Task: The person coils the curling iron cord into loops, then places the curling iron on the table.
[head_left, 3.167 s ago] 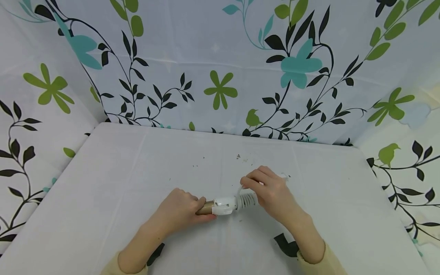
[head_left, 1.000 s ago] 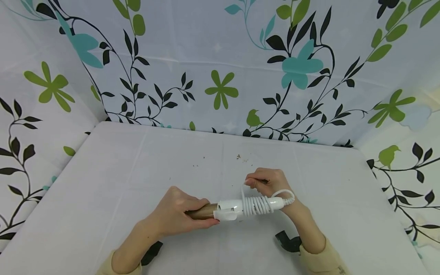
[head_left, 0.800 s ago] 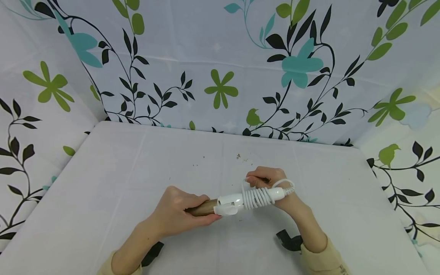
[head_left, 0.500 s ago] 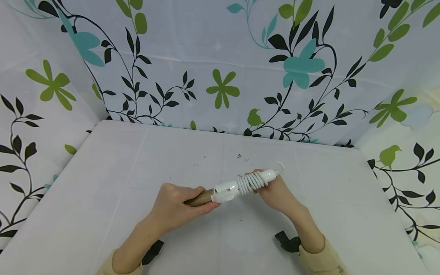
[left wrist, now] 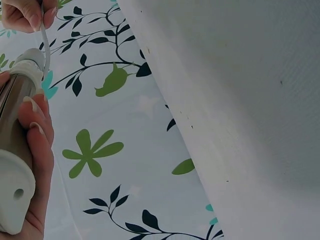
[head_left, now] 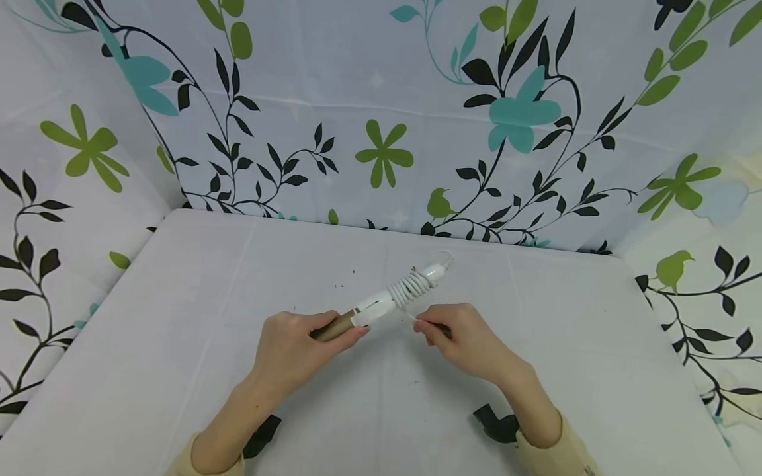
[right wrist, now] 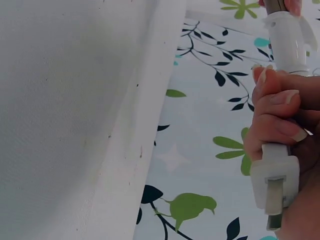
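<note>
A curling iron [head_left: 375, 308] with a white handle and brownish metal barrel is held tilted over the table, its handle end pointing to the far right. My left hand [head_left: 287, 347] grips the barrel, thumb and fingers on opposite sides; in the left wrist view the barrel [left wrist: 14, 107] ends in a white tip [left wrist: 16, 192]. The white cord [head_left: 411, 288] lies in several coils round the handle. Just right of the handle, my right hand [head_left: 464, 338] pinches the cord's free length. A white plug [right wrist: 275, 172] with metal prongs sticks out below its curled fingers in the right wrist view.
The white-covered table [head_left: 196, 330] carries a few dark specks [head_left: 339, 285]. A curtain [head_left: 309, 79] printed with leaves and birds stands behind and on both sides. Black straps [head_left: 499, 425] show by both wrists.
The handle end has swung toward the far side of the table, steepening the curling iron's tilt. My right hand has carried the cord from behind the handle to its near side.
</note>
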`<state>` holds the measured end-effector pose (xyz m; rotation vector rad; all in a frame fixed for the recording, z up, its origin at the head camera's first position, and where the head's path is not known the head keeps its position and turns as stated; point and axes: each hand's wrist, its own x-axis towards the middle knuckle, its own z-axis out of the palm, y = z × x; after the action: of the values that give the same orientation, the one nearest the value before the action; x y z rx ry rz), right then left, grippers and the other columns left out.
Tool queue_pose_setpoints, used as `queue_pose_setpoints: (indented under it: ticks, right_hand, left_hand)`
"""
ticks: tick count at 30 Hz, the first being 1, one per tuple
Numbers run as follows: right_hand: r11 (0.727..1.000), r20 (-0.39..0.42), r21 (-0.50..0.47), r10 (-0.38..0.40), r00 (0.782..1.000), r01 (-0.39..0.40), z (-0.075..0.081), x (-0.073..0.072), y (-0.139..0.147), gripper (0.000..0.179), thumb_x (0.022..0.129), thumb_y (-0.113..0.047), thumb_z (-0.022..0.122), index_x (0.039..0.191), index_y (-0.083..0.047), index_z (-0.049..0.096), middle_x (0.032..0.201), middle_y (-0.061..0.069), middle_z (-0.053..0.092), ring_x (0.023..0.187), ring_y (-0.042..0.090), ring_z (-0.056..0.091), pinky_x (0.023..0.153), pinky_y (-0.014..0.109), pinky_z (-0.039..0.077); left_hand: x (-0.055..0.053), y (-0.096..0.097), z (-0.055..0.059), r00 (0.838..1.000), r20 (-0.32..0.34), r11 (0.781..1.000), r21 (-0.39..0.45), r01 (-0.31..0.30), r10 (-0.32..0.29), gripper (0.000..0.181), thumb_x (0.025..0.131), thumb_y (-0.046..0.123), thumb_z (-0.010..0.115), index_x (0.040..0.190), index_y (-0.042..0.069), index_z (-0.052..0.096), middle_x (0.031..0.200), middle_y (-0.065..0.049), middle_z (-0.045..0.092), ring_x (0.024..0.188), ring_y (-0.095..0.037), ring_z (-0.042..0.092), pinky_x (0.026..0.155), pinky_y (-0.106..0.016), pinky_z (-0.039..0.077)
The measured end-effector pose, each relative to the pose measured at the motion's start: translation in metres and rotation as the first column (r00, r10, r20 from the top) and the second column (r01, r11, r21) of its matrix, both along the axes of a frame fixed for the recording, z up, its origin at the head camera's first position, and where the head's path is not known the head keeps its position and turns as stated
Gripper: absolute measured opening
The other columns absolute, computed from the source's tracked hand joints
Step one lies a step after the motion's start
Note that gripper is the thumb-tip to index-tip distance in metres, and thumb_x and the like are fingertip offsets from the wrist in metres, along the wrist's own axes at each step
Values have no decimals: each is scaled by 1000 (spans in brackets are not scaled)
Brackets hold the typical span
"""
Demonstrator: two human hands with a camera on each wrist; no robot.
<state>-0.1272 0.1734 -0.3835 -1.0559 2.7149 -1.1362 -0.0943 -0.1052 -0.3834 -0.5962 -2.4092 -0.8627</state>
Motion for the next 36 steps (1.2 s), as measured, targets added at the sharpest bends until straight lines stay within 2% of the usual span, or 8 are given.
queue_pose_setpoints:
  ticks: [6,12,16,21,24,31,33,36]
  right_hand:
    - [999,-52,46,12,999,-9,0,1,-3,9,96,-7,65,91,-13,70,70,-12,52,60,0,44,54,19,42]
    - [996,-104,86,23,994,-14,-1,3,-5,13,95,0,64,104,-6,71,79,-7,60,68,2,50,61,19,47]
    - [995,-150,90,-27,988,41,-3,3,-5,13,93,1,67,104,-3,72,81,-4,64,69,3,52,61,19,48]
    - [987,-269,97,-99,958,129,-7,1,-5,10,89,-4,73,99,-2,74,79,-2,64,65,4,51,57,17,45]
    - [981,-299,113,-115,947,155,-7,0,-5,11,87,-3,76,98,-2,75,79,-2,64,65,5,52,57,18,45]
    - [959,-247,279,28,969,43,0,6,-4,23,87,-1,74,110,-6,73,90,-3,64,75,7,56,68,22,51]
    - [946,-272,322,64,960,28,2,8,-4,23,88,1,73,110,-7,73,91,-3,64,79,9,58,75,28,54]
    - [931,-365,362,86,927,56,4,9,-2,29,85,9,71,107,-9,74,92,-1,65,85,14,59,82,36,53]
  left_hand:
    - [-2,0,-1,999,-4,999,-21,-41,41,24,72,38,88,74,16,78,48,11,56,41,9,26,40,-13,20]
    - [-1,0,-2,997,25,997,-26,-75,76,25,73,39,87,71,16,77,46,12,50,40,8,24,39,-14,20]
    - [-2,-2,-2,990,65,992,-25,-122,123,27,74,40,87,70,15,76,45,12,46,39,6,25,38,-16,20]
    - [-2,-4,-1,978,110,984,-40,-172,175,32,75,43,85,77,12,80,46,8,49,39,3,26,39,-19,22]
    - [-2,-4,-1,976,120,983,-53,-178,183,34,76,44,84,77,11,79,46,8,49,39,2,27,39,-20,22]
    - [-2,-4,-1,962,187,978,-98,-185,201,37,77,46,83,80,10,80,47,6,51,40,-2,31,39,-22,24]
    - [-2,-4,-2,960,200,977,-124,-174,197,36,78,47,82,78,11,78,48,7,50,40,-2,31,40,-22,25]
    - [-2,-3,-5,969,180,975,-169,-142,172,34,78,45,83,69,13,74,46,9,46,41,-2,29,40,-22,24]
